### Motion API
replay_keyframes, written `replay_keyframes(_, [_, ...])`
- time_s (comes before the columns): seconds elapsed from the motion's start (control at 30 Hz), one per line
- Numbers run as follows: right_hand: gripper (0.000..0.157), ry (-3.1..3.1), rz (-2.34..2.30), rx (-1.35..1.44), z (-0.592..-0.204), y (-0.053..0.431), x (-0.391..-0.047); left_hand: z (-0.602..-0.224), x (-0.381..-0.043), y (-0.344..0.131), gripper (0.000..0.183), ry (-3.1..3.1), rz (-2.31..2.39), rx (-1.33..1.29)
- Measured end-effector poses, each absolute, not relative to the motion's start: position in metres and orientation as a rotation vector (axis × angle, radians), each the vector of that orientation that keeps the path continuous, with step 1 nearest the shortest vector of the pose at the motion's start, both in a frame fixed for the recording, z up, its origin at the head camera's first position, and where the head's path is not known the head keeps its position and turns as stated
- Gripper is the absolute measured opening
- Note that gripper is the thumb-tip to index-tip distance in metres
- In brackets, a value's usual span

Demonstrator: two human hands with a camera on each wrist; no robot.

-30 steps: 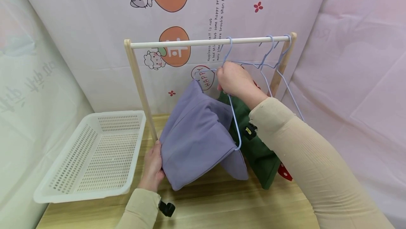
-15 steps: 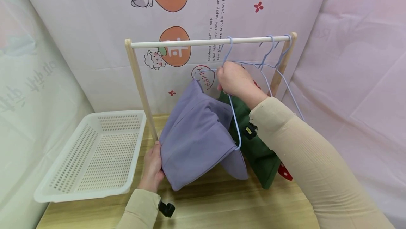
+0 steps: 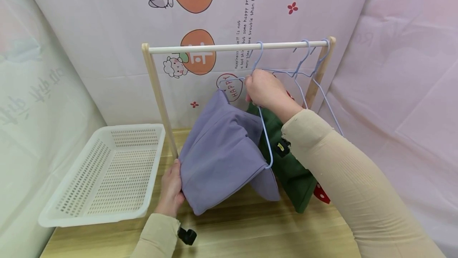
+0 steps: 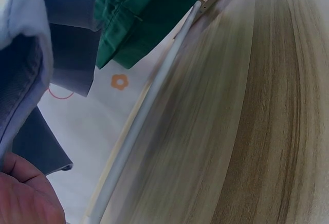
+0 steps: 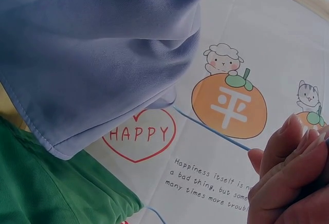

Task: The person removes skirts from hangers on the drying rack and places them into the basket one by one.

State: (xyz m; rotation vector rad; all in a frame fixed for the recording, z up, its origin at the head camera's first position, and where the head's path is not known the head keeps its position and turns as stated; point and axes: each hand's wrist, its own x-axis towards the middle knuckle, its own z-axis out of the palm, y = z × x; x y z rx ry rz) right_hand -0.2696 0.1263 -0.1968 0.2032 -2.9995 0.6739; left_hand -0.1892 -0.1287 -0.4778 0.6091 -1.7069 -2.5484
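Observation:
A greyish-purple cloth garment (image 3: 222, 150) hangs draped on a light blue wire hanger (image 3: 265, 138), whose hook sits over the white rail. My right hand (image 3: 266, 89) grips that hanger just below its hook; in the right wrist view the curled fingers (image 5: 288, 167) show at the lower right. Lower down, my left hand (image 3: 172, 186) pinches the garment's left edge beside the rack's left post. The left wrist view shows the thumb (image 4: 31, 183) against the fabric's edge. Behind the purple cloth hangs a green garment (image 3: 304, 186), partly hidden by it and by my right arm.
The rack has a white rail (image 3: 214, 48) between wooden posts (image 3: 159, 99). More blue hangers (image 3: 298, 69) hang toward its right end, with a bit of red dotted cloth (image 3: 322, 194) low down. A white perforated basket (image 3: 152, 174) stands left on the wooden table (image 3: 250, 234).
Hardly anything differs. Both hands keep their holds on the hanger and the garment, and the left hand shifts very slightly left with the cloth's edge.

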Motion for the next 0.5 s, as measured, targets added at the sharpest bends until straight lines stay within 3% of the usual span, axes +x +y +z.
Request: replay_keyframes(0.5, [0.042, -3.006, 0.672, 0.193, -0.1967, 0.1261, -0.2694, -0.4778, -0.1866, -0.1304, 0.066, -1.723, -2.514, 0.646])
